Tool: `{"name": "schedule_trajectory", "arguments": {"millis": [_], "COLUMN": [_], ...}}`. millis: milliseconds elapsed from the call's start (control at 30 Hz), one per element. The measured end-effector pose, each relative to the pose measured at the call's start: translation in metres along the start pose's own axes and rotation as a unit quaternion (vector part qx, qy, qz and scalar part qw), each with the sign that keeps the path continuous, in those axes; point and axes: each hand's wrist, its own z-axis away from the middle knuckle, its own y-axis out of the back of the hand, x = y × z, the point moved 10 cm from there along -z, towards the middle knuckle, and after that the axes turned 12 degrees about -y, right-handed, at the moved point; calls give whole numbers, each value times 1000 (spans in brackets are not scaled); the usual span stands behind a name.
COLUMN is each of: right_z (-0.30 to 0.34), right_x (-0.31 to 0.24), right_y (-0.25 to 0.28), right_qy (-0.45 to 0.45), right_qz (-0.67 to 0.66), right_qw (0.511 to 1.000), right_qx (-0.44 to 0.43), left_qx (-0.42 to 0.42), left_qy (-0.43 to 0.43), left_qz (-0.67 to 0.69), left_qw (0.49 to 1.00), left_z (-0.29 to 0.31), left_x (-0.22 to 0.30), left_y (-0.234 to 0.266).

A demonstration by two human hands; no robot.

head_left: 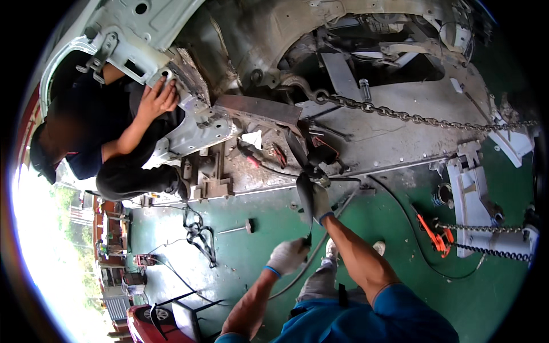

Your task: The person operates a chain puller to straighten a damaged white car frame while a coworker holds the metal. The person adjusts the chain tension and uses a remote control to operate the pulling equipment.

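Observation:
My left hand [287,257], in a pale glove with a blue cuff, is closed on the lower end of a dark, flat strap-like band [305,197]. Higher up, my right hand [321,203], gloved too, grips the same band from its right side; its fingers are partly hidden. From there the band seems to reach the edge of a grey metal platform [380,143], where dark parts overlap it. Beyond my hands lie a tool with a red part [250,157] and a dark box-shaped metal beam [260,110], beside a stripped car body [251,34].
Another person's hand [159,102] rests on the pale car frame at left. A taut chain [412,118] with a hook crosses the platform. On the green floor lie a hammer [247,226], a tangled black cable [199,231], hoses and an orange clamp-like tool [434,235].

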Motion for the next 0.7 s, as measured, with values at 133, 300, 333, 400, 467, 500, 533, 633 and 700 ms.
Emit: {"name": "schedule_trajectory", "arguments": {"millis": [133,300,333,400,467,500,533,633,700], "right_z": [64,210,240,313,374,404,425,488,494], "right_x": [-14,47,54,103,130,181,204,206,181], "right_y": [22,85,96,127,161,185,192,248,257], "right_qy": [30,-69,-62,27,-131,-152,-41,-102,-165], "right_qz": [198,342,374,456,410,501,584,603,525], "right_qw": [979,937,925,889,899,849,808,779,809], "right_qx": [-23,18,-3,22,81,70,63,134,204], "left_qx": [32,-14,-15,-24,21,28,35,51,91], "left_qy": [10,-10,-5,-1,31,46,60,79,84], "left_qz": [409,561,562,557,509,513,512,522,522], "left_qw": [912,828,827,830,860,857,856,848,844], "left_z": [-12,-18,-14,-8,-4,2,6,13,26], "left_x": [-24,19,17,14,10,9,4,-5,-4], "left_y": [28,41,37,33,29,21,16,-18,-33]}}
